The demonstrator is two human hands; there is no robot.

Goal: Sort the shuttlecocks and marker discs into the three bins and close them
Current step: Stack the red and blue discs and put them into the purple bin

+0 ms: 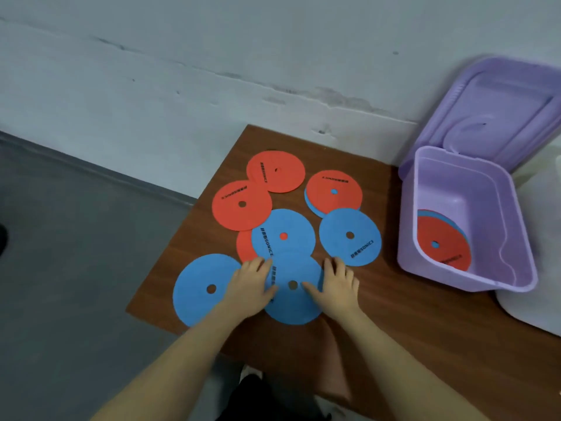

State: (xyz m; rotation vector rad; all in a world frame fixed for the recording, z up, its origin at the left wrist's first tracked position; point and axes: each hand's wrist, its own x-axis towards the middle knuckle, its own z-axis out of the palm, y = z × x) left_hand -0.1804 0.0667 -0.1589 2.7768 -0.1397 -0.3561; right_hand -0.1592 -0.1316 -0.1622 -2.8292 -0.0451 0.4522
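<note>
— So, what is the person working on right now?

— They are getting hold of the blue disc (291, 296) that is lying nearest them on the table (379, 344). The left hand (253, 282) is resting on its left edge and the right hand (335, 284) on its right edge, so the disc is sitting between the two hands.

— Are they gripping it?

— Not that I can see. Both hands are lying palm down, the fingers fairly straight and spread, the thumbs pointing inward toward the hole in the middle. They are pressing or touching, not pinching.

— How should they be lifting it?

— I would say a flat disc like that is hard to pick straight up. Sliding it toward the near edge of the table, or curling fingertips under one rim, is probably the better way. It is also overlapping another blue disc (283, 232) just beyond the hands, so they are needing to keep that one from dragging along.

— And where is it going?

— Likely into the purple bin (473, 287), which is standing open to the right of the right hand, with a red disc (446, 241) already inside. Its lid (498, 107) is leaning back behind it.

— Any shuttlecocks?

— None that I am seeing.
</note>
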